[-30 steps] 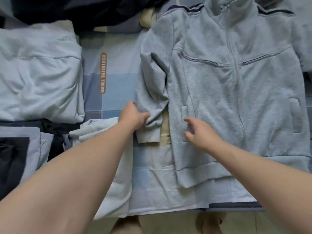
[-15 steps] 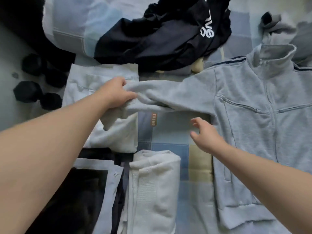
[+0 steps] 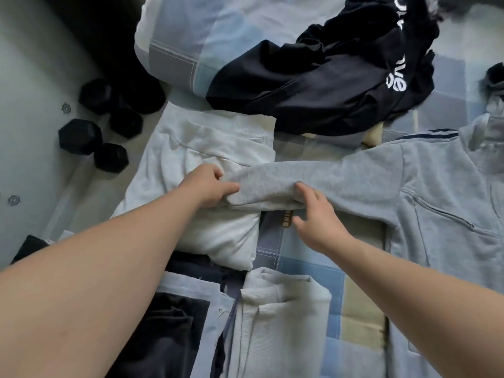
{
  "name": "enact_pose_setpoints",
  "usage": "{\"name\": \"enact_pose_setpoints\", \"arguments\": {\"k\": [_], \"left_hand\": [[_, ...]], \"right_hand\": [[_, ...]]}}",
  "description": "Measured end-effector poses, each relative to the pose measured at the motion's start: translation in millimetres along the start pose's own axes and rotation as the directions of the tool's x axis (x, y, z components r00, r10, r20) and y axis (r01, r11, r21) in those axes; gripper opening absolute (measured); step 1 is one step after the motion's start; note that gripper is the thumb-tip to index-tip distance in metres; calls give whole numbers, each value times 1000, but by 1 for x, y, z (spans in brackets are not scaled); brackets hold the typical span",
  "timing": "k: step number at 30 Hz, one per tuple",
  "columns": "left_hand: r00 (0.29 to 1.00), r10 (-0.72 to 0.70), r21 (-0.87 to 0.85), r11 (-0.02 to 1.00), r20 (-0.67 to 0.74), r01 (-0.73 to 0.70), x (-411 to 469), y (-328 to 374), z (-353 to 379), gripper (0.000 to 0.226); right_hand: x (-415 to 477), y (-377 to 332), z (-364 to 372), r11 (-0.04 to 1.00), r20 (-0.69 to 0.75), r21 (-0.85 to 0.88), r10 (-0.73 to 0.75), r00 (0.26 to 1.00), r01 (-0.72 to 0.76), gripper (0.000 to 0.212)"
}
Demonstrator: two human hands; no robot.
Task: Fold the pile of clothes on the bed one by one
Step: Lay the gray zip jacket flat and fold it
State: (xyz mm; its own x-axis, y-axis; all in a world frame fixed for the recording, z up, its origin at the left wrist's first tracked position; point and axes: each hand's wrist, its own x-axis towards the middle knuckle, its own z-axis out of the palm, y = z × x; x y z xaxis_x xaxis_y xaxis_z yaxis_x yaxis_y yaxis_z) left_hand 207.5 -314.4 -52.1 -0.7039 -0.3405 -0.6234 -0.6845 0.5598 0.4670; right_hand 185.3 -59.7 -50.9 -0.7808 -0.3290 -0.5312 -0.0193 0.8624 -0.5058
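Grey fleece makes up the jacket (image 3: pixel 436 214), which lies front up on the right side of the bed (image 3: pixel 308 268), with a slanted zip pocket on the chest and dark stripes along the shoulder. Its sleeve (image 3: pixel 341 184) is stretched out to the left, the end reaching over a folded white top (image 3: pixel 218 236). The left hand (image 3: pixel 210 186) grips the sleeve's end, curled round the cloth with the thumb pressed on the fleece. The right hand (image 3: pixel 319 216) meets the sleeve's lower edge nearer the shoulder, its fingers (image 3: pixel 302 189) bent against the fleece and the thumb spread below, clear of it; whether they have hold of the cloth cannot be told. The cuff is buried in the left hand. The jacket's far half and hem run out of the frame, and its collar is blurred. A brown label (image 3: pixel 287 218) on the sheet is mostly covered by the sleeve and right hand, its lettering unreadable. White letters on the black garment (image 3: pixel 313 85) beyond are broken up by folds.
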Motion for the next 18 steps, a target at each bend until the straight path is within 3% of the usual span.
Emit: {"name": "enact_pose_setpoints", "arguments": {"k": [3,5,9,12,14,16,18], "left_hand": [[996,89,-181,979,-8,-89,-2,4,-8,30],[995,104,-314,945,8,-96,-5,4,-11,26],[979,204,-365,911,-13,-195,-18,3,-12,28],[974,193,-442,889,122,-120,-23,-5,-14,32],[966,127,-420,907,223,-23,-25,-8,-10,32],[977,77,-393,920,199,7,-23,-9,-4,36],[987,101,-327,943,127,-55,-19,-9,5,32]], "right_hand": [[6,-12,-3,999,-115,-49,-26,993,20,76],[9,-18,-7,977,-203,-211,-82,976,38,75],[21,-25,-6,877,-134,-457,-237,962,152,60],[31,-31,-1,863,-120,-443,-325,938,242,21],[32,-33,1,869,-145,-425,-342,929,254,12],[28,-30,2,879,-177,-387,-367,913,278,7],[18,-23,2,870,-179,-372,-408,895,323,4]]}}
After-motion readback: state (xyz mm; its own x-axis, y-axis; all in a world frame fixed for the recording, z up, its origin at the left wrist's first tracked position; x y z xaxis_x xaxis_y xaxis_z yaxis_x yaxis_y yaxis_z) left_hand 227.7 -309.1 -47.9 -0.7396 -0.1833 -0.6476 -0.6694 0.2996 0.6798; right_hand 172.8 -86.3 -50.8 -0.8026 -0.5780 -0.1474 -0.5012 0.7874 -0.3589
